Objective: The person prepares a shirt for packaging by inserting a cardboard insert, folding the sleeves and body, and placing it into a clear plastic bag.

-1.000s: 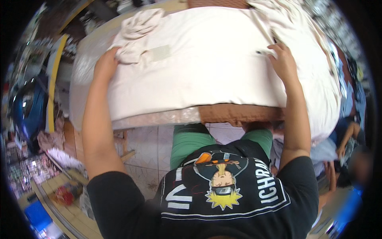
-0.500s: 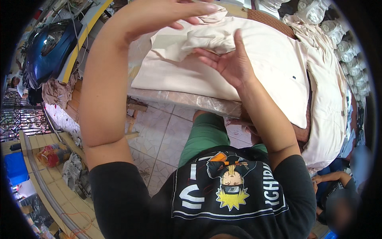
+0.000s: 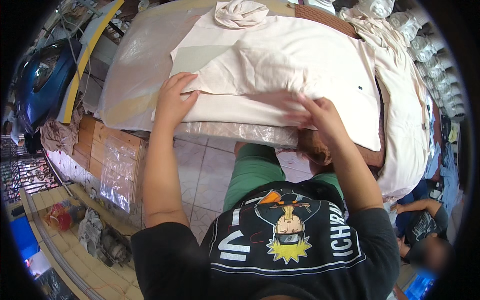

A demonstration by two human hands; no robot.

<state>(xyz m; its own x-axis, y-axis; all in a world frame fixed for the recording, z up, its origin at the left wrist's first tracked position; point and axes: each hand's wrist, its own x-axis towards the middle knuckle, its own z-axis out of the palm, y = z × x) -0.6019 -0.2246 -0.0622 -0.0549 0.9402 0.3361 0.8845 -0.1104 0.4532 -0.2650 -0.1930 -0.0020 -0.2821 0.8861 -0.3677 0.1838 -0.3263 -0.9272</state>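
Observation:
A cream cloth garment (image 3: 325,60) lies spread on a plastic-covered padded table (image 3: 135,65). Part of it forms a loose, wrinkled fold (image 3: 255,65) across the middle, and a greyish flat panel (image 3: 200,57) shows at its left. At the garment's left edge rests my left hand (image 3: 173,97), its thumb and fingers spread apart around the fold's corner. Over the near edge of the fold is my right hand (image 3: 320,116), thumb raised and other fingers smeared by motion. Whether those fingers grip the cloth is unclear.
A bunched cream cloth (image 3: 241,13) sits at the far edge. More cream garments (image 3: 405,120) drape on the right, beside several white wrapped bundles (image 3: 432,60). A blue glossy object (image 3: 47,80) stands at left. Another person (image 3: 425,215) is at lower right.
My left hand has come down from above the far side onto the garment's left edge. The right hand has turned over and lowered toward the fold. The bunched cloth is now uncovered.

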